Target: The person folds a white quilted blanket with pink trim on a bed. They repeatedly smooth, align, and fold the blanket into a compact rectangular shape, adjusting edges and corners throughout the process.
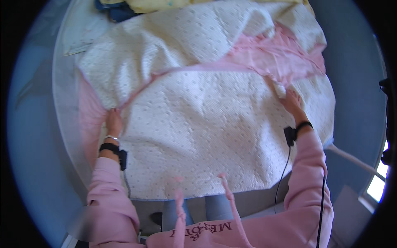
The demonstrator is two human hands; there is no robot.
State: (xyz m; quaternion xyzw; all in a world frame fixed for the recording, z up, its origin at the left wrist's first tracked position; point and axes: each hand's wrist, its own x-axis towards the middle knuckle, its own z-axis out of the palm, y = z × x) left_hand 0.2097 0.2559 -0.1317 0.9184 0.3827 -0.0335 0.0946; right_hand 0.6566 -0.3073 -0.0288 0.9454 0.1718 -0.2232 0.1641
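Note:
A white dotted quilted fabric cover (198,124) with pink fabric (266,54) at its edges and underside lies spread over the surface before me, its upper part folded and rumpled. At the cover's left, my left hand (113,122) has its fingers closed on the edge where white and pink cloth meet. On the right, my right hand (291,100) is at a bunched edge of the white cloth; its fingers are partly bent, and the thumb side is against a small white roll of fabric. Both wrists wear black straps with small devices.
Yellow cloth (155,4) and dark blue cloth (121,12) lie at the far edge. A pale fabric piece (88,28) is at the far left of the table (63,93). A thin cable (283,176) hangs from my right wrist.

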